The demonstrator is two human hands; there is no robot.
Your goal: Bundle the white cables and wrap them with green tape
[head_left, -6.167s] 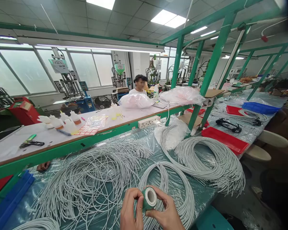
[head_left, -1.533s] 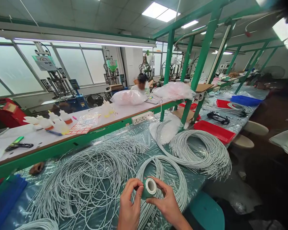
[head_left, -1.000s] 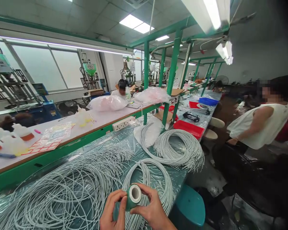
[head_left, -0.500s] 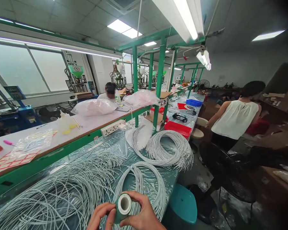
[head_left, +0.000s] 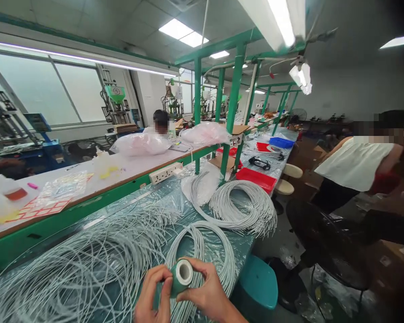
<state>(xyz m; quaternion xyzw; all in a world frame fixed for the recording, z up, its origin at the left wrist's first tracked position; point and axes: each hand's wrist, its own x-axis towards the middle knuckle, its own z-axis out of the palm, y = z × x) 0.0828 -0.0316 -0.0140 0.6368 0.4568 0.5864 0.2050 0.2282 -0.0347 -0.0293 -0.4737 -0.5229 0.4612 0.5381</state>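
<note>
Both my hands hold a green tape roll [head_left: 179,278] with a white core, low in the view over the bench. My left hand [head_left: 153,296] pinches its left side with thumb and fingers. My right hand [head_left: 207,294] cups its right side and underside. Just beyond the roll lies a coil of grey cable [head_left: 202,251] on the plastic-covered green bench [head_left: 164,202]. A loose tangle of grey cables [head_left: 87,264] spreads to the left. Another coil [head_left: 244,208] lies farther right.
A raised white shelf [head_left: 87,177] carries a power strip [head_left: 164,172], bottles, sticker sheets and pink bags. Red trays [head_left: 256,179] and a blue bin [head_left: 281,142] sit farther along. A teal stool [head_left: 257,282] stands at the bench edge. A person in white [head_left: 353,163] stands right; another sits behind the shelf.
My view swung right, then slightly back left. The person in white on the right shifted further right. My hands keep the tape roll between them, turning it slightly.
</note>
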